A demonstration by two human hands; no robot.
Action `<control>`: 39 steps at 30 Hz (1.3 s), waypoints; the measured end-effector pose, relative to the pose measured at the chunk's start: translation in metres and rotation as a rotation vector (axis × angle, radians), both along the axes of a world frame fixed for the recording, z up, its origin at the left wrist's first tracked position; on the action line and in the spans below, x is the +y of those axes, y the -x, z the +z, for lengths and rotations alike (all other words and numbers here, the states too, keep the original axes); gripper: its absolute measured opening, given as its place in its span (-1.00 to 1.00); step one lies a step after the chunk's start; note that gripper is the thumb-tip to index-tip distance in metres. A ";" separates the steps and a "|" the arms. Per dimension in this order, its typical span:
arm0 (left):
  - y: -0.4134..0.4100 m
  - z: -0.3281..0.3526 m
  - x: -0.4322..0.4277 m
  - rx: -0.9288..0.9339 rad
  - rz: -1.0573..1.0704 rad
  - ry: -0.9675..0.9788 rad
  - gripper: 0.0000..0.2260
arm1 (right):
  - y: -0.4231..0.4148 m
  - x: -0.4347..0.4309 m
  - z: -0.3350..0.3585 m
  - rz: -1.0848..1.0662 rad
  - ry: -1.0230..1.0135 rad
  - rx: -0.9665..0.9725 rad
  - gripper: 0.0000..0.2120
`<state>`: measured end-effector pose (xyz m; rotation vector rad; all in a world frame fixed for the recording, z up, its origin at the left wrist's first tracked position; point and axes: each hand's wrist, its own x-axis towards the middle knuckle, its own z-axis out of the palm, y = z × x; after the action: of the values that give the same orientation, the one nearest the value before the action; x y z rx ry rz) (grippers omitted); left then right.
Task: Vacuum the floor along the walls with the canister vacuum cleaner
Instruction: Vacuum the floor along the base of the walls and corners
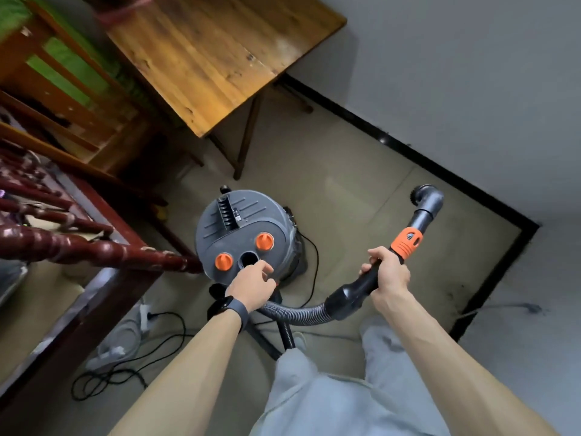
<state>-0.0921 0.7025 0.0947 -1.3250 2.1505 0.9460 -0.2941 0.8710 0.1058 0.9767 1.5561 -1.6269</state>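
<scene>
Top-down view. The canister vacuum (pixel 245 228) stands upright on the beige floor (pixel 361 171), just in front of our legs in grey trousers (pixel 330 398) and betw. a dark red wooden rail (pixel 94 247) on the left and the black baseboard (pixel 408 149) on the right. Its grey lid has two orange knobs (pixel 264 241) w/ an open round port (pixel 249 258) betw. them.

Our left hand (pixel 254 284), w/ a dark watch (pixel 231 306) on the wrist, hovers over the lid's near edge right by the port. Its fingers are loosely curled and nothing shows in them. We can't tell if the fingertips touch the lid.

Our right hand (pixel 388 272) is wrapped firmly round the black hose handle (pixel 361 287), just below the orange collar (pixel 408 240). The grey elbow nozzle (pixel 427 196) beyond it is lifted and sits toward the room corner. The ribbed hose (pixel 295 316) loops from the handle back down to the canister's near side.

A wooden table (pixel 213 58) stands behind the vac, by the grey wall (pixel 471 73). A black power cord (pixel 125 366) lies coiled on the floor at lower left, next to a white power strip (pixel 144 313).
</scene>
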 end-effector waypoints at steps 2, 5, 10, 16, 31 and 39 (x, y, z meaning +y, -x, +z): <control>-0.015 -0.003 -0.001 0.011 -0.064 -0.026 -0.77 | -0.028 0.008 0.002 -0.069 0.005 -0.006 -0.80; -0.022 0.001 0.006 0.011 -0.200 -0.079 -0.75 | -0.066 0.023 0.011 -0.211 0.058 -0.016 -0.79; -0.005 0.022 0.052 -0.006 -0.549 -0.272 -0.62 | -0.106 0.060 0.019 -0.434 0.133 -0.011 -0.80; 0.014 0.041 0.141 -0.140 -0.947 -0.422 -0.62 | -0.150 0.118 0.018 -0.689 0.267 -0.024 -0.74; -0.035 -0.045 0.287 -0.235 -1.461 -0.250 -0.68 | -0.233 0.267 -0.071 -0.812 0.069 0.067 -0.81; 0.023 -0.154 0.301 -0.278 -1.581 -0.184 -0.62 | -0.194 0.289 -0.160 -0.807 0.040 0.084 -0.81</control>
<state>-0.1154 1.0039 -0.0594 0.4642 1.9587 0.2030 -0.1000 1.1598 -0.0544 1.6661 1.2289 -2.2345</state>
